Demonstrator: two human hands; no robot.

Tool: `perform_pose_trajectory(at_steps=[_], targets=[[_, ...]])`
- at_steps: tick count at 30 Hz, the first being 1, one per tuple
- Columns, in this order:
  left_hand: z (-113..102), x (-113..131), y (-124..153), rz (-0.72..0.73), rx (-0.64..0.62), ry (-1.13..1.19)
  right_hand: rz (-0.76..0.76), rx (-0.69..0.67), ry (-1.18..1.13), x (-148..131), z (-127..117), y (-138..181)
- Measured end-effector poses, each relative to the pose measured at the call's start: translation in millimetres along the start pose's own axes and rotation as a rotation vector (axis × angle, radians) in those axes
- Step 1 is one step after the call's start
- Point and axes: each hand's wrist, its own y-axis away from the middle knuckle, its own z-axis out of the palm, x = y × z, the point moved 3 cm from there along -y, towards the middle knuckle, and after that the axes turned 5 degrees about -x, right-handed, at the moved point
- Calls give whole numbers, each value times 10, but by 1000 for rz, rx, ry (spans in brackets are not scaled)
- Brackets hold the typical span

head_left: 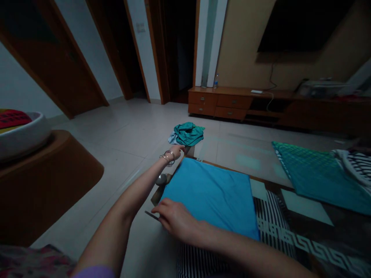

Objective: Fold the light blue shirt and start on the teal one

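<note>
A flat blue cloth (211, 193), with light creases, lies over the near end of a low table. My left hand (175, 150), with metal bangles at the wrist, reaches past the cloth's far left corner. Its fingers are slightly bent, and nothing shows in them. Beyond it, a crumpled teal garment (189, 134) lies in a heap. My right hand (178, 221) hovers by the cloth's near left edge, its thumb and forefinger apart, beside a thin dark strip (151, 216). Black-and-white striped fabric (197, 262) shows below the cloth.
Another teal cloth (321, 177) and a striped garment (359, 164) lie on the right. To the left, a white basin (26, 135) with red fabric stands on a brown rounded piece of furniture (72, 166). A wooden TV cabinet (232, 102) runs along the wall.
</note>
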Motion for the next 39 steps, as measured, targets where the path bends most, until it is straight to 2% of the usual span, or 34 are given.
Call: perform_pose_trajectory(at_steps=[2,4,6,8,10,13,17,22,25,26,29,32,36,39], targets=[[116,194,164,19,120,-101,-27,50,24,-1,-172,210],[326,407,364,87,199,-265,-4,146,46,115,-390,441],[585,576,551,161,228,-441,76,265,104,368,-625,664],[821,642,669,183,199,-540,188,380,214,728,-846,864],[978,598,702,141,134,-573,297,446,342,1132,-1027,1034],[1048,422,671,49,66,-601,436,447,477,1691,-1203,1252],[1006,211,671,10,58,-656,535,436,549,2135,-1317,1500],[897,133,625,18,98,-645,570,442,541,2248,-1421,1670],[722,198,407,42,151,-618,631,471,507,2216,-1508,1700],[662,234,303,68,129,-603,648,465,491,2201,-1533,1694],[532,322,-33,116,-87,-534,657,374,438,2154,-1596,1627],[476,360,-285,102,-286,-498,678,244,337,2133,-1654,1529],[481,377,-397,100,-422,-473,682,159,207,2125,-1744,1411],[469,405,-354,136,-454,-440,667,140,162,2123,-1800,1362]])
